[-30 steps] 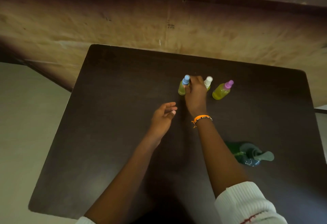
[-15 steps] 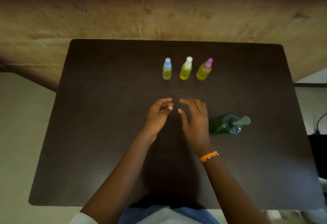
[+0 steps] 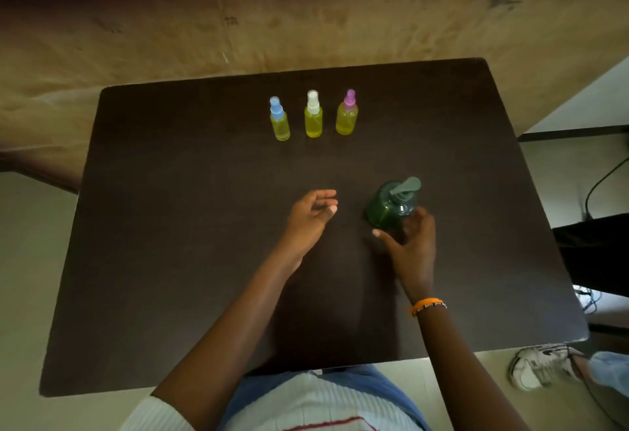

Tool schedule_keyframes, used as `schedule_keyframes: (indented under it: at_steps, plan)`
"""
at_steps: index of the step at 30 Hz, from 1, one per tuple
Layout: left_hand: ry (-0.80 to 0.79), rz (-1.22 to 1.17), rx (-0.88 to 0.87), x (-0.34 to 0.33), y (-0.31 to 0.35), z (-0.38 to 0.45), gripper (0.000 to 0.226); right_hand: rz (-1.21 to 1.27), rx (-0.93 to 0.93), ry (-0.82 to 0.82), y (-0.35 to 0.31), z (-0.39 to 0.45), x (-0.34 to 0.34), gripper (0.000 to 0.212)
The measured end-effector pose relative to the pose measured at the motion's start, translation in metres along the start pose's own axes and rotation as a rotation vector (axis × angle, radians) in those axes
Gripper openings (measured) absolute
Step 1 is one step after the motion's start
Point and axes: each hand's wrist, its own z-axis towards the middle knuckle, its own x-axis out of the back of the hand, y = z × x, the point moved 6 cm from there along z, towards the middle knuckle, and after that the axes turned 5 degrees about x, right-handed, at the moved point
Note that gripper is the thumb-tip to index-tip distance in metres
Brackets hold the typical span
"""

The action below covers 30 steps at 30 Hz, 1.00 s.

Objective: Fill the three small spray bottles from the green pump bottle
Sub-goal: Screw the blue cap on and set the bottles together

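Reaching for the green pump bottle [image 3: 391, 207] near the middle of the dark table [image 3: 170, 260], my right hand [image 3: 410, 246] curls thumb and fingers around its near side, though I cannot tell whether the grip has closed firm. My left hand [image 3: 311, 216] hovers just beside it, fingers loosely relaxed and holding nothing. The three small spray bottles [image 3: 313, 117] stand capped in a row at the far edge, already looking yellow with liquid, so I judge the filling about done and the next move calls only for steadying the pump bottle.
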Motion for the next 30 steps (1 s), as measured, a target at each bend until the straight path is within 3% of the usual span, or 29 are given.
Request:
schedule_keyframes:
  at_steps: [2, 4, 11, 18, 30]
  plan:
    - [0.006, 0.002, -0.005, -0.002, 0.0, 0.0, 0.024, 0.051, 0.031, -0.043, -0.002, 0.009, -0.003, 0.089]
    - [0.009, 0.0, -0.008, -0.003, 0.0, 0.0, 0.024, 0.029, 0.043, -0.04, -0.004, 0.015, -0.005, 0.094]
    - [0.046, 0.029, -0.055, 0.002, 0.004, 0.003, 0.026, -0.016, 0.079, -0.022, -0.009, 0.026, -0.012, 0.073]
    - [0.114, 0.027, -0.162, 0.017, 0.027, 0.021, 0.027, 0.035, 0.13, 0.066, -0.033, 0.063, -0.028, 0.074]
    - [0.227, 0.02, -0.185, 0.037, 0.027, 0.056, 0.03, -0.044, 0.118, 0.207, -0.035, 0.12, -0.062, 0.084]
